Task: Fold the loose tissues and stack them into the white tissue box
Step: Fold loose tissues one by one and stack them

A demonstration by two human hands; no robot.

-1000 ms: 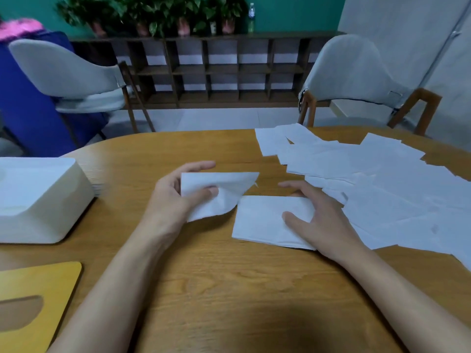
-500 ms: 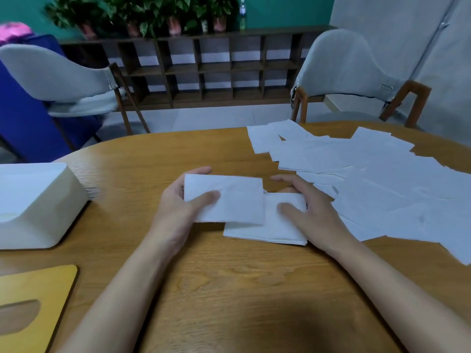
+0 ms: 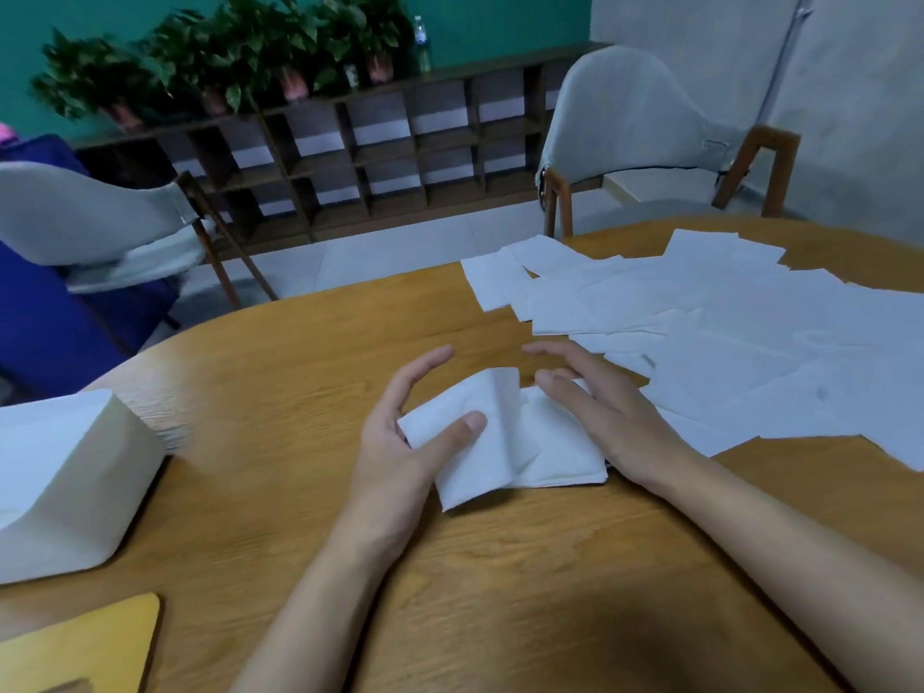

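Note:
My left hand (image 3: 405,442) grips a folded white tissue (image 3: 475,457) at mid-table, thumb pressed on top, its right edge bent up over a small stack of folded tissues (image 3: 560,457). My right hand (image 3: 605,417) lies with spread fingers on that stack's right side. Several loose flat tissues (image 3: 725,332) are spread over the right half of the table. The white tissue box (image 3: 70,477) stands at the left edge, its opening facing away from the tissues.
A yellow wooden lid (image 3: 80,647) with a slot lies at the bottom left. The oval wooden table (image 3: 500,592) has grey chairs behind it, one at the left (image 3: 90,227) and one at the right (image 3: 635,122). A dark shelf (image 3: 380,142) with plants lines the far wall.
My left hand has carried its tissue rightwards onto the folded stack and folded it smaller. My right hand stays on the stack. The view has shifted left.

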